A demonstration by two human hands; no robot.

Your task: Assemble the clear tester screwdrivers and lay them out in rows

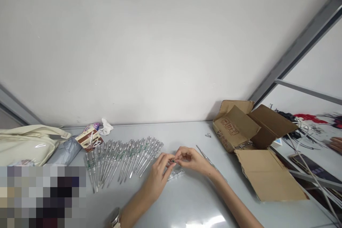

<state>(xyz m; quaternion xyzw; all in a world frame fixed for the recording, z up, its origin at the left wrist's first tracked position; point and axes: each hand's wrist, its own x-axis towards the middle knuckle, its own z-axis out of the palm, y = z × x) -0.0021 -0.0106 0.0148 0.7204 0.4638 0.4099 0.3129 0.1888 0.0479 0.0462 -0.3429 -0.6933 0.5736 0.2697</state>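
My left hand and my right hand meet at the middle of the grey table. Their fingertips pinch a small part, mostly hidden, with a dark green spot showing. To the left lies a fan of several clear-handled tester screwdrivers with green marks inside. A small heap of clear plastic pieces sits just below my hands. A thin metal rod lies beyond my right hand, partly hidden by it. A wristwatch is on my left wrist.
An open cardboard box stands at the table's right side, and a small metal piece lies near it. A cream bag, a grey pouch and a printed packet sit at the back left. A co-worker's hand rests among cables at far right.
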